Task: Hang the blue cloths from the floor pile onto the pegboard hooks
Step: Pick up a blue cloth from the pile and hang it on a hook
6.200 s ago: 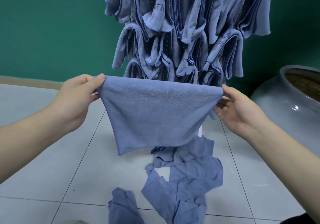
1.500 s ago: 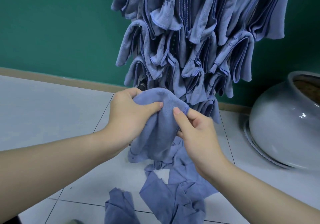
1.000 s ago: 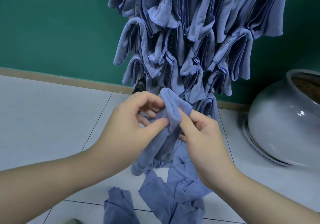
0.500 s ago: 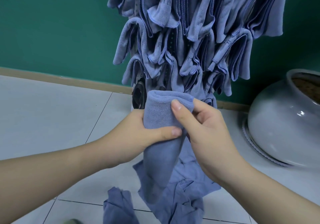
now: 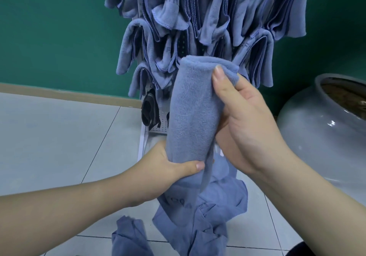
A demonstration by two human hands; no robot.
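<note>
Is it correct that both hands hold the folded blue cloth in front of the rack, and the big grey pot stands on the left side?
Not quite. The grey pot stands on the right side, as the head view shows. The rest holds: the left hand and right hand both hold the folded blue cloth in front of the rack.

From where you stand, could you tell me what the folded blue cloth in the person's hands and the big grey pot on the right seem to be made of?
The folded blue cloth looks like soft microfibre or terry: matt, with a fuzzy nap and stitched hems on its hung neighbours. The big grey pot seems to be glazed ceramic: smooth, with a bright window-like glint.
</note>
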